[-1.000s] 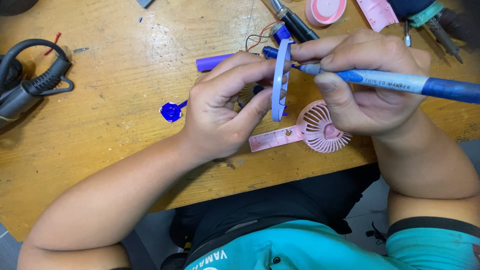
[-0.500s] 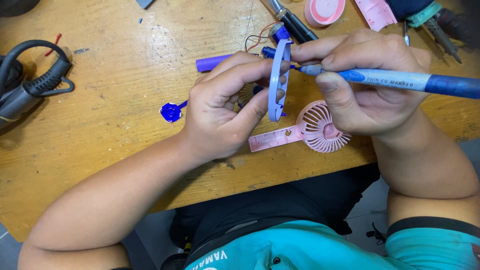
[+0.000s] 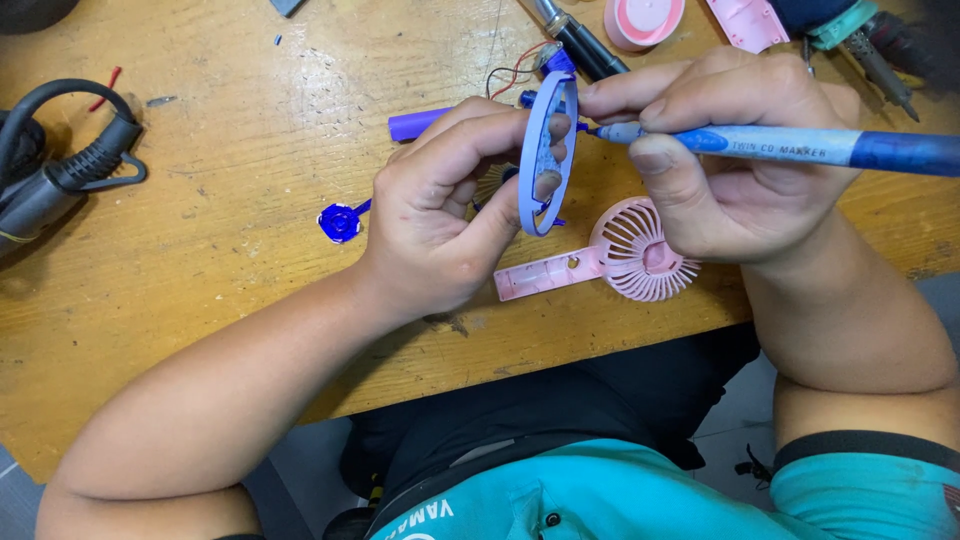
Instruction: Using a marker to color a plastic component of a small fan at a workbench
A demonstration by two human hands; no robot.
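My left hand (image 3: pixel 440 225) grips a lilac round fan shell (image 3: pixel 547 150), held on edge above the wooden table (image 3: pixel 230 200). My right hand (image 3: pixel 725 165) holds a blue marker pen (image 3: pixel 800 147) with its tip against the shell's upper rim. Just below both hands lies a pink hand fan half (image 3: pixel 610 262) with its grille facing up. A purple handle piece (image 3: pixel 415 123) sticks out behind my left fingers. Thin red and black wires (image 3: pixel 515 70) run to the shell's top.
A small blue fan blade (image 3: pixel 340 222) lies left of my left hand. A black cable with a plug (image 3: pixel 70 170) sits at the far left. At the back edge are a black tool (image 3: pixel 585 45), a pink round cap (image 3: pixel 645 18), a pink shell piece (image 3: pixel 748 20) and pliers (image 3: pixel 860 40).
The lilac shell has turned slightly in my left hand and the marker tip has shifted a little along its rim. Everything on the table stays put.
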